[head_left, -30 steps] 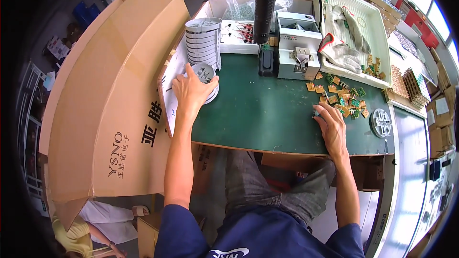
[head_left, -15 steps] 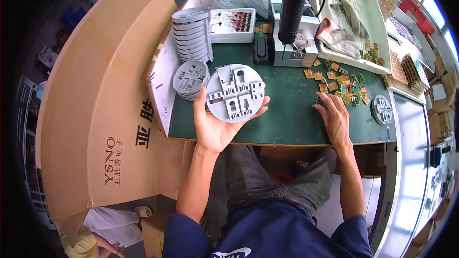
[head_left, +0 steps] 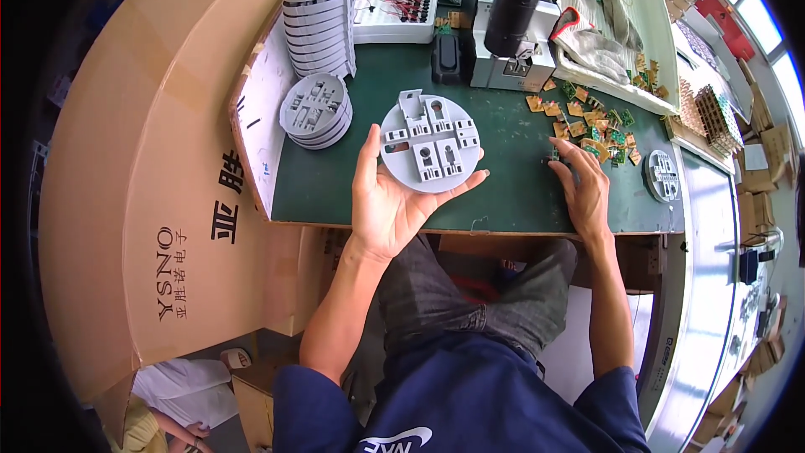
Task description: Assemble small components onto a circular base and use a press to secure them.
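My left hand point(head_left: 392, 210) holds a round grey plastic fixture point(head_left: 444, 158) from below, thumb at its left edge and fingers under its right side. Raised blocks, slots and a keyhole-shaped opening cover its upper face. Low over the green mat, my right hand point(head_left: 585, 189) is closed, with thumb and index finger pinched on a small green circuit board point(head_left: 553, 154), mostly hidden by the fingertips. Just beyond that hand lies a loose pile of small orange and green circuit boards point(head_left: 597, 127).
Left stand a tall stack of grey round trays point(head_left: 319, 33) and a lower stack of fixtures point(head_left: 315, 113). Behind are a white tray of red-wired parts point(head_left: 396, 13) and a machine point(head_left: 511, 71) under a black cylinder point(head_left: 520, 4). Gloves point(head_left: 595, 46) lie in a white bin point(head_left: 664, 25); another fixture point(head_left: 662, 176) lies right.
The view has shifted, so the bench sits higher and further left. The fixture in my left hand has moved right relative to the bench and tilted slightly. My right hand stays beside the board pile.
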### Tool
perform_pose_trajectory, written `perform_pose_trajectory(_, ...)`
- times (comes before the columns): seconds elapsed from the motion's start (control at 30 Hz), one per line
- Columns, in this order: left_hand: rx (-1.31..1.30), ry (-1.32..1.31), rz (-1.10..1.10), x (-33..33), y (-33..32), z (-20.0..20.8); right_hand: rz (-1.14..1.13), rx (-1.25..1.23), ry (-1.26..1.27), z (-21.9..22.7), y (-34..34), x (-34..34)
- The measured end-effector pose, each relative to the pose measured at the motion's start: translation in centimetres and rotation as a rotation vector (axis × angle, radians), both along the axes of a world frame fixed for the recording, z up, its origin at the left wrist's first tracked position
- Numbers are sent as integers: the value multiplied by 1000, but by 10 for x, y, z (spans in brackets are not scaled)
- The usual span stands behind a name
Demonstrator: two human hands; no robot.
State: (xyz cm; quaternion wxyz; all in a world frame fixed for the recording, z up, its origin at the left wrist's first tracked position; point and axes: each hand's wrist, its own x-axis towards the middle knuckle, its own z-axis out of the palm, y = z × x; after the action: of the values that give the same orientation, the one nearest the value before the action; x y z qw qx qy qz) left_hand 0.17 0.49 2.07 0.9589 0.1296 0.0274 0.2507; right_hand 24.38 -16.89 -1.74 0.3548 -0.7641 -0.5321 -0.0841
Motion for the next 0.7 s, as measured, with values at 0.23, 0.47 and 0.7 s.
perform_pose_trajectory(0.23,-51,-74,-91,2,0,-3,21,-32,-36,5,3,-5)
perform_pose_trajectory(0.47,-108,-89,-118,4,0,-2,23,-27,-73,5,2,-6)
perform_pose_trajectory(0.7,-132,-118,-129,3,0,-3,-8,40,-91,5,-1,-5)
